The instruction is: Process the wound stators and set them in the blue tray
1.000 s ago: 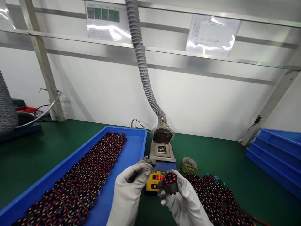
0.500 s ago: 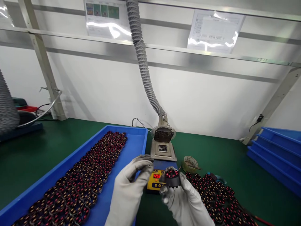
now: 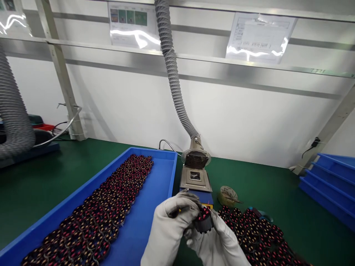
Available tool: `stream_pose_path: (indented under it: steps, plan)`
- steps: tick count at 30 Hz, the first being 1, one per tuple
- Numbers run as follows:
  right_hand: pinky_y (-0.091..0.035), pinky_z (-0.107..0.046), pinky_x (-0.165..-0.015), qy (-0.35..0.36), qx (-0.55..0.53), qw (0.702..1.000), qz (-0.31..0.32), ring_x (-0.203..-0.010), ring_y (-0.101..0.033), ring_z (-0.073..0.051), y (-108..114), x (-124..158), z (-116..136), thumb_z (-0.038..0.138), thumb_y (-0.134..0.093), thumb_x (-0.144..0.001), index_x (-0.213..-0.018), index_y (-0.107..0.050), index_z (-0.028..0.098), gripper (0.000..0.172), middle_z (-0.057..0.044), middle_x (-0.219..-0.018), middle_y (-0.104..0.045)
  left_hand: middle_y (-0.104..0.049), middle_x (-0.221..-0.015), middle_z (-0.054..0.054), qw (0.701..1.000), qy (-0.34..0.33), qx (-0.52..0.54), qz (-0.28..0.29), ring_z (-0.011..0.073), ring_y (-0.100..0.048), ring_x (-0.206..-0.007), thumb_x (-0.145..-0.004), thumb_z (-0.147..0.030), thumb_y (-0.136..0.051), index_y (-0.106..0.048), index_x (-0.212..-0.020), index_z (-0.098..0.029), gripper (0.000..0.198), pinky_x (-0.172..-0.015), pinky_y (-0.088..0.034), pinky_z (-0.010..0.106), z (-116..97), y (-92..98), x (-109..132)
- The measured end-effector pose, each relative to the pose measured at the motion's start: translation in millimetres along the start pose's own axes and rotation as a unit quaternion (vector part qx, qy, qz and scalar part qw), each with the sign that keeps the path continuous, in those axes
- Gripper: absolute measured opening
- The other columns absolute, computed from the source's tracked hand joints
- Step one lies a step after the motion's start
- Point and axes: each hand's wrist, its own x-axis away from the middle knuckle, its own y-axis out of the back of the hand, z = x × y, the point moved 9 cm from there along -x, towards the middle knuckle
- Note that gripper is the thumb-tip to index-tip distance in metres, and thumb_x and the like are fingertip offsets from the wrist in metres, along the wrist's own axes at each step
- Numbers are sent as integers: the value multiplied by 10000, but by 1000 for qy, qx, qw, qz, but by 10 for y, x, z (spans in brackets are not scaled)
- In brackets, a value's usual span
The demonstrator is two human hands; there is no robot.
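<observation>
Stator is held upright, coils up, in front of the solder pot. Right hand grips it from below. Left hand is curled, fingertips on its left rim. Tray lies left, loose stators right.

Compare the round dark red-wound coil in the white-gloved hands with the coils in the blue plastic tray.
Held coil is single; tray coils are many. Held coil is lifted and tilted between left hand and right hand; tray coils lie flat, packed together in the blue tray. Both: dark round bodies, red windings.
</observation>
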Motion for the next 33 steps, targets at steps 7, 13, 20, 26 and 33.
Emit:
stream_pose_path:
  steps: [7, 13, 20, 26, 33]
  plan:
    - [-512, -321, -697, 4, -7, 1000, 6, -738, -662, -174, -94, 76, 44, 469, -703, -666, -897, -676, 246, 322, -39, -878, -713, -685, -911, 33, 988, 102, -82, 77, 201, -638, -803, -600, -120, -705, -710, -793, -214, 214, -658, -518, 198, 66, -21, -3]
    - [-529, -415, -714, 83, 57, 994, -48, -785, -660, -239, -67, 56, 204, 371, -780, -595, -914, -672, 214, 371, -74, -868, -711, -674, -731, -13, 998, 19, -37, 55, 154, -621, -728, -623, -38, -584, -705, -671, -240, 241, -656, -501, 176, -99, -114, 29]
    - [-515, -244, -740, 377, 216, 874, -219, -836, -647, -163, 26, 355, 571, 129, -802, -551, -895, -669, 277, 398, -5, -915, -704, -675, -944, -25, 999, -12, -38, -18, 168, -591, -935, -727, -207, -701, -696, -826, -282, 124, -845, -460, 198, -282, 155, 41]
    - [-486, -318, -855, 563, 480, 627, -245, -919, -610, -202, -437, 697, 524, -5, -687, -618, -843, -707, 344, 415, 9, -964, -670, -669, -998, 6, 973, 142, 127, 127, 155, -601, -914, -814, -369, -638, -655, -1002, -266, 215, -851, -461, 198, 201, -335, 142]
    - [-567, -337, -724, 656, 532, 492, -212, -902, -629, -201, -586, 866, 564, -63, -680, -611, -971, -617, 230, 468, -29, -1060, -596, -695, -884, 7, 977, 113, 145, -104, 161, -629, -851, -709, -384, -740, -697, -832, -235, 198, -768, -484, 157, 258, 143, 111]
